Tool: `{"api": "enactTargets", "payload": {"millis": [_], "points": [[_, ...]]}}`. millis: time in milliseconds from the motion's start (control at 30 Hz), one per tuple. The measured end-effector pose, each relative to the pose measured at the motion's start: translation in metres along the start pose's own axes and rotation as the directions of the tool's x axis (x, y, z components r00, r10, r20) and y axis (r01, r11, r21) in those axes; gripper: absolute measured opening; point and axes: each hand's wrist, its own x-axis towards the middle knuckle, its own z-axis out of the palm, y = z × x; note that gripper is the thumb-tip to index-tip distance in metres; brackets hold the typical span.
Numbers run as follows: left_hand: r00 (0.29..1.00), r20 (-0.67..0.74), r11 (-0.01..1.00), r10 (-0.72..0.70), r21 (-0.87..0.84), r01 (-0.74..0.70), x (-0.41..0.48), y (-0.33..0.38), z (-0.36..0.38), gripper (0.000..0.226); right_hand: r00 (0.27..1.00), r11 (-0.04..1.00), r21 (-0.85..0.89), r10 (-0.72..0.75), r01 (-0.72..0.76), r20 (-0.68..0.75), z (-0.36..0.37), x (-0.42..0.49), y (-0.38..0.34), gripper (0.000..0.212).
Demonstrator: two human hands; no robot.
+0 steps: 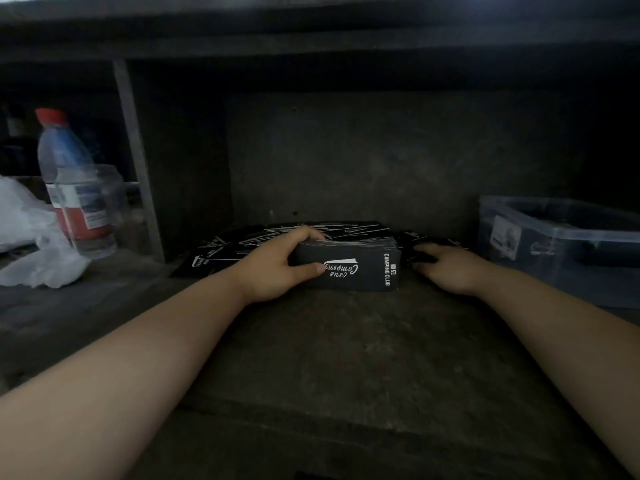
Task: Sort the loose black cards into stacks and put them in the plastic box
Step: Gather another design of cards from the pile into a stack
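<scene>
The left hand (277, 268) grip clasps the stack (360, 273) on the worktop (329, 358); keep its edges square while the right hand (448, 270), grip state unclear, draws loose cards (410, 237) near the box (540, 227).

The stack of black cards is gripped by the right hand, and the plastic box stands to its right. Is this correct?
One thing is wrong: the head view shows the left hand gripping the stack of black cards. The plastic box does stand to its right.
</scene>
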Motion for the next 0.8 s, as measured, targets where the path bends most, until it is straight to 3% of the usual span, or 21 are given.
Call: {"api": "enactTargets", "payload": {"millis": [133,233,333,500,667,800], "points": [[1.000,-0.001,0.999,-0.016,-0.030,0.016,0.001,-0.002,0.000,0.032,0.985,0.999,0.006,-0.051,0.053,-0.167,0.000,0.000,0.001,0.054],[1.000,-0.017,0.999,-0.014,-0.029,0.013,0.001,-0.001,0.000,0.031,0.987,0.989,-0.057,-0.139,0.135,-0.079,0.010,0.003,-0.003,0.066],[0.998,-0.044,0.995,-0.039,-0.097,0.035,0.001,-0.003,-0.002,0.030,0.992,0.992,-0.018,-0.129,0.128,-0.013,0.011,0.007,-0.007,0.061],[0.971,-0.143,0.939,-0.190,-0.314,0.138,0.002,-0.015,-0.007,0.022,0.963,0.983,-0.152,-0.136,0.102,-0.233,0.009,0.004,-0.007,0.053],[0.965,-0.094,0.941,-0.244,-0.262,0.212,0.004,-0.016,-0.004,0.021,0.989,0.991,-0.058,-0.124,0.120,-0.075,0.013,0.006,-0.012,0.063],[0.957,-0.089,0.930,-0.276,-0.275,0.243,0.004,-0.014,-0.003,0.020,0.983,0.978,-0.184,-0.119,0.093,-0.139,0.014,0.010,-0.017,0.057]]}}
